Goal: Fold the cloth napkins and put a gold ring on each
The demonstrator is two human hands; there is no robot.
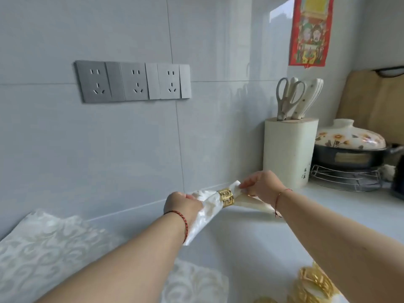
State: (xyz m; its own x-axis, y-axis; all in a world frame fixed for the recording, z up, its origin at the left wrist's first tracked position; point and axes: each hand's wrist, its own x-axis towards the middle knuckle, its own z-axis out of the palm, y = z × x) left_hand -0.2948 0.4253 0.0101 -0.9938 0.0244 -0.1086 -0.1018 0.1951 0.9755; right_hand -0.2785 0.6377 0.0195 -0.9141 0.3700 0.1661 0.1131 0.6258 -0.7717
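A folded white patterned napkin [207,212] is held up above the pale counter [251,241], with a gold ring [226,197] round its middle. My left hand [182,203] grips the wide fanned end left of the ring. My right hand [262,185] pinches the narrow end just right of the ring. A flat stack of unfolded white patterned napkins [50,248] lies at the lower left, partly behind my left forearm. Several loose gold rings [312,283] lie at the bottom right, partly cut off by the frame.
A cream knife block [288,149] with scissors [288,95] stands at the back right. Beside it a floral-lidded pot [349,145] sits on a wire rack [347,178]. A wooden board [371,99] leans in the corner. Grey wall sockets [133,82] sit on the tiles.
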